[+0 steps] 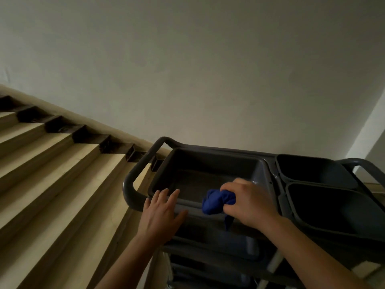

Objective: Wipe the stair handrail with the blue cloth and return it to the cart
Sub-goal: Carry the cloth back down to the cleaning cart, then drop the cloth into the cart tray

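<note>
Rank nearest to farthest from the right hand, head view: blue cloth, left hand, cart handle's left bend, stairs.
1. blue cloth, gripped in the right hand
2. left hand, to its left
3. cart handle's left bend, further left
4. stairs, far left

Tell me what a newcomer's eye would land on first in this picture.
The bright blue cloth stands out, bunched in the grip of the right hand over the near rim of the grey tray on top of the cart. The left hand lies open with fingers spread at the tray's near left corner. Pale stairs climb away on the left.
</note>
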